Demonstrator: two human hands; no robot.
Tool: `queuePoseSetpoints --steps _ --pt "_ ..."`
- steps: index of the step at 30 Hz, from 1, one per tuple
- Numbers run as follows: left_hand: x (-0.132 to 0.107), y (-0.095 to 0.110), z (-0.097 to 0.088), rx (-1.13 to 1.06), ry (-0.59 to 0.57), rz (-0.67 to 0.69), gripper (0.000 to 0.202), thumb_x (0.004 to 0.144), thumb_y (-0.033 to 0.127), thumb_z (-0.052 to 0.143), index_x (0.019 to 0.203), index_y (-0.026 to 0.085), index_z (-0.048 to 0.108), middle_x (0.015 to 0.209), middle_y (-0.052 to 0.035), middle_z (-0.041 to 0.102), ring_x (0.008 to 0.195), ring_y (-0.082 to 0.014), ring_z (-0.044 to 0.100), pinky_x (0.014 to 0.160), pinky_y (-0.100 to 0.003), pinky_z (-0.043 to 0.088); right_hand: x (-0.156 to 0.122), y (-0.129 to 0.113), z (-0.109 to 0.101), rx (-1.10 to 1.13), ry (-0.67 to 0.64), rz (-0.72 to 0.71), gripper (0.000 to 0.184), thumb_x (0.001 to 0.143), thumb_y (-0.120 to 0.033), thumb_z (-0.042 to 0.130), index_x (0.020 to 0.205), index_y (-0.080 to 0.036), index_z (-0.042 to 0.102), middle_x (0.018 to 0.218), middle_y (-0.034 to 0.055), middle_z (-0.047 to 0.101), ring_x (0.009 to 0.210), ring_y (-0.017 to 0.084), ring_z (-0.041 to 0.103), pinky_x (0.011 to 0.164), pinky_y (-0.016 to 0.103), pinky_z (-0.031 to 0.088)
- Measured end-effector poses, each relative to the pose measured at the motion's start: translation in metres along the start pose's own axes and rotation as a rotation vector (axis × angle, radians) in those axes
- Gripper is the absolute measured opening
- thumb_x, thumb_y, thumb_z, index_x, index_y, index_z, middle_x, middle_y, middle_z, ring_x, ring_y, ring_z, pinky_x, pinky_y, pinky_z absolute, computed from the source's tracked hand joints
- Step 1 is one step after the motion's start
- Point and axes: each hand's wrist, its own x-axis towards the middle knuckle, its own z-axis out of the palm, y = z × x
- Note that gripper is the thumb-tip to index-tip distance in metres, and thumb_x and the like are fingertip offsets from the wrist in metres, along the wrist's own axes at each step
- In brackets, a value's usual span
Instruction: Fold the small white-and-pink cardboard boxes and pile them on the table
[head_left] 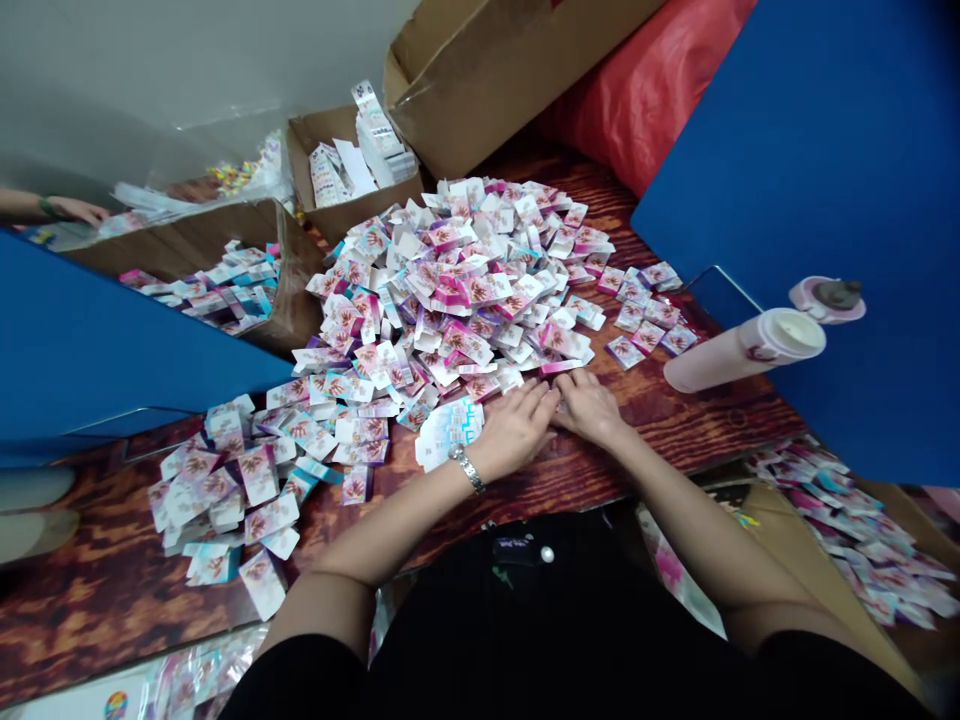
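Note:
A large heap of small printed cards [450,280] in white, pink and blue covers the dark wood-grain table [697,420]. My left hand [514,430], with a metal wristwatch [469,470], lies palm down at the heap's near edge. A pale blue-and-white card [450,432] sits beside that hand. My right hand [589,405] rests palm down on the wood, its fingertips almost meeting those of the left. Neither hand clearly grips anything. A smaller spread of cards [232,490] lies to the left.
Cardboard boxes [337,170] holding printed sheets stand at the far edge, and another box [202,260] holds cards at left. A co-worker's hand [75,209] shows at upper left. A pink tumbler [742,350] lies at right, by blue panels [810,200].

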Motion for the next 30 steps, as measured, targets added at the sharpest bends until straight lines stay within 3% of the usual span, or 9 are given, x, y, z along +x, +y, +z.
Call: queuePoseSetpoints --steps 4,7,10,14,23,26,30 --pt "-0.003 0.006 0.016 0.143 -0.136 -0.045 0.049 0.095 0.017 0.04 0.143 0.005 0.035 0.148 -0.0217 0.039 0.14 -0.0299 0.035 0.11 -0.048 0.037 -0.004 -0.001 0.008 0.519 0.05 -0.076 0.018 0.084 -0.027 0.054 0.101 -0.019 0.053 0.096 0.0065 0.064 0.091 0.022 0.062 0.081 0.035 0.049" --pt "-0.002 0.001 0.014 0.196 -0.097 -0.054 0.048 0.097 0.015 0.033 0.144 0.006 0.032 0.146 -0.0212 0.042 0.138 -0.0294 0.039 0.11 -0.049 0.036 -0.009 -0.003 0.005 0.91 0.092 -0.115 0.024 0.083 -0.032 0.054 0.103 -0.019 0.053 0.101 0.0066 0.065 0.094 0.021 0.063 0.084 0.036 0.051" --pt "0.001 -0.006 0.007 0.151 -0.036 -0.052 0.046 0.098 0.018 0.036 0.142 0.005 0.034 0.137 -0.022 0.05 0.13 -0.0289 0.047 0.107 -0.046 0.039 -0.013 -0.005 -0.008 1.094 0.03 -0.13 0.037 0.081 -0.032 0.056 0.115 -0.018 0.053 0.108 0.0078 0.064 0.095 0.02 0.063 0.083 0.034 0.053" --pt "0.002 -0.009 -0.006 0.078 0.006 -0.056 0.047 0.096 0.022 0.042 0.139 0.006 0.036 0.129 -0.0214 0.054 0.117 -0.0276 0.053 0.098 -0.042 0.046 -0.017 -0.006 -0.023 1.108 -0.073 -0.135 0.049 0.08 -0.025 0.057 0.128 -0.018 0.053 0.093 0.004 0.066 0.078 0.017 0.062 0.069 0.029 0.053" --pt "0.0 -0.003 -0.02 0.072 0.021 -0.088 0.045 0.093 0.023 0.048 0.135 0.009 0.041 0.124 -0.0174 0.055 0.11 -0.0287 0.052 0.094 -0.045 0.046 -0.015 -0.004 -0.029 1.009 -0.086 -0.08 0.044 0.079 -0.025 0.061 0.122 -0.019 0.059 0.07 -0.0024 0.059 0.056 0.011 0.05 0.051 0.022 0.041" --pt "0.001 -0.002 -0.02 0.038 0.04 -0.087 0.045 0.092 0.022 0.05 0.133 0.008 0.041 0.125 -0.0182 0.055 0.111 -0.0285 0.053 0.094 -0.043 0.047 -0.014 -0.006 -0.029 0.966 -0.027 -0.077 0.038 0.079 -0.029 0.062 0.117 -0.02 0.062 0.077 -0.0011 0.064 0.061 0.013 0.055 0.054 0.022 0.044" --pt "0.0 -0.004 -0.016 -0.068 0.076 -0.151 0.035 0.093 0.025 0.052 0.125 0.013 0.048 0.113 -0.013 0.062 0.104 -0.0248 0.059 0.089 -0.037 0.05 -0.013 -0.016 -0.028 0.88 0.087 -0.066 0.026 0.083 -0.035 0.064 0.102 -0.019 0.065 0.081 0.0003 0.066 0.068 0.014 0.059 0.059 0.023 0.047"
